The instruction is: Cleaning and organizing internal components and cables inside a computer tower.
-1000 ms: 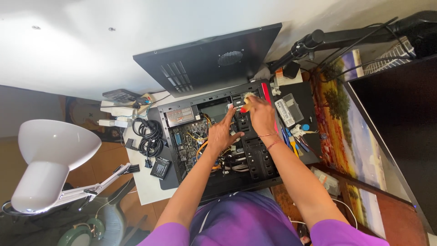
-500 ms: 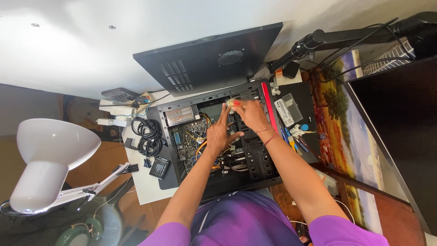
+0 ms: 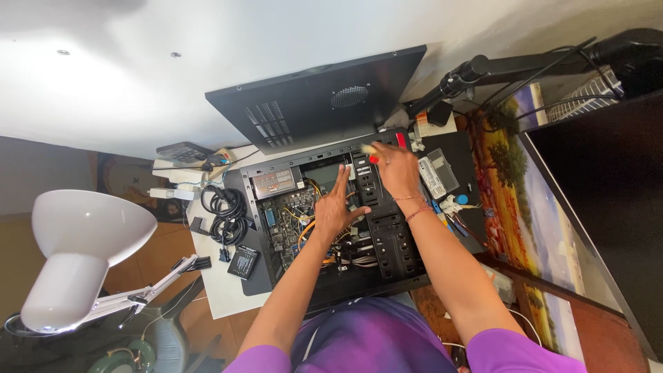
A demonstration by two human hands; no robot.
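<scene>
View: head cam, looking down; both arms ran up-frame from purple sleeves into an open PC case [image 3: 324, 228] lying flat on a white desk [image 3: 214, 290].

L arm: extended, elbow slightly bent, forearm angled up and right over the case's lower edge.

L hand [image 3: 336, 206]: palm down, fingers splayed and pointing up-frame, resting flat over the motherboard [image 3: 283, 221] area beside the drive cage [image 3: 387, 235]. Grip: released, nothing grasped.

R arm: longer reach, forearm crossed above the drive cage; thin bracelets at the wrist.

R hand [image 3: 395, 169]: at the case's far edge, knuckles up, fingers curled. Grip: pinched on a small pale, blurred item w/ a bit of red at the fingertips [image 3: 371, 149]; couldn't ID it.

Case position: centre of desk, open side up, orange and yellow wiring visible inside, between the two forearms.

Side panel [image 3: 318, 103]: black, vented, leaning up behind the case against the wall.

Left of case: coiled black cables [image 3: 222, 207], small black box [image 3: 243, 261], white desk lamp [image 3: 76, 255] nearer the floor.

Right of case: grey vented component [image 3: 438, 173] on a black surface, small blue item [image 3: 461, 199], painted landscape canvas [image 3: 532, 207] beyond.
</scene>
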